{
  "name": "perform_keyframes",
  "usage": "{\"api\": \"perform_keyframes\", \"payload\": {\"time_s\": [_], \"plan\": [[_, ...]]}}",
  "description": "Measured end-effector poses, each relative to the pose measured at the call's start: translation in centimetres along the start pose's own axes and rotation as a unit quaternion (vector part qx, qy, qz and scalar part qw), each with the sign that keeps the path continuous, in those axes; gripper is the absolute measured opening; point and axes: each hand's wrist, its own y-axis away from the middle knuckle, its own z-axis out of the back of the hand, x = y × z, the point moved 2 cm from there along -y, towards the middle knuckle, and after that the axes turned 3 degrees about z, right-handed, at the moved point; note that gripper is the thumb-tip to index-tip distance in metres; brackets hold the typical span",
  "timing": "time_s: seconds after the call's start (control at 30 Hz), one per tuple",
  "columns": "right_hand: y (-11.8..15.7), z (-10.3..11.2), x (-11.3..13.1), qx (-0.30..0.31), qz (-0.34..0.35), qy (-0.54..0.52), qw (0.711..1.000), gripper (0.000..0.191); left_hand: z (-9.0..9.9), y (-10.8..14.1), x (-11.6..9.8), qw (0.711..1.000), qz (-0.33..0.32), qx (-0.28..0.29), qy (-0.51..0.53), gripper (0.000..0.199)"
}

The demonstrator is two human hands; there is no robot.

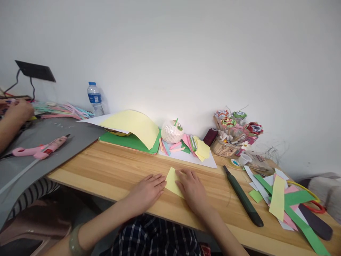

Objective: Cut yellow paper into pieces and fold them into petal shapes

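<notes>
A small piece of yellow paper (172, 182) lies on the wooden table in front of me. My left hand (149, 192) rests flat beside it, fingers stretched out and fingertips at the paper's left edge. Over the paper's right side lies my right hand (193, 189), with its fingers extended and pressing it down; that part of the sheet is hidden. To the right of this hand is a long dark green tool (243, 197) with a narrow tip.
Strips of coloured paper (278, 199) lie in a heap at the right. Behind are stacked sheets (133, 124), a white netted ball (172, 132) and a basket of paper flowers (226, 145). Leftward, a pink glue gun (45, 148) sits near another person's hand (22, 111).
</notes>
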Motion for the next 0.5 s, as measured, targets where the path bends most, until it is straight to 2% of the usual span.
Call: {"api": "perform_keyframes", "payload": {"time_s": [0.13, 0.27, 0.4, 0.5], "plan": [[0.5, -0.5, 0.0, -0.007, 0.005, -0.004, 1.0, 0.031, 1.1, -0.6, 0.6, 1.0, -0.02, 0.01, 0.017, 0.032], [0.3, -0.7, 0.0, -0.027, 0.014, -0.009, 1.0, 0.031, 2.0, -3.3, 1.6, 0.997, -0.073, 0.006, 0.026, 0.032], [0.5, -0.2, -0.9, -0.066, 0.021, -0.018, 0.997, 0.032, 1.5, -5.6, 2.5, 0.993, -0.116, 0.012, 0.019, 0.031], [1.9, 0.7, -1.8, -0.094, 0.019, -0.029, 0.995, 0.033, 0.9, -5.6, 2.7, 0.99, -0.138, 0.01, 0.01, 0.029]]}}
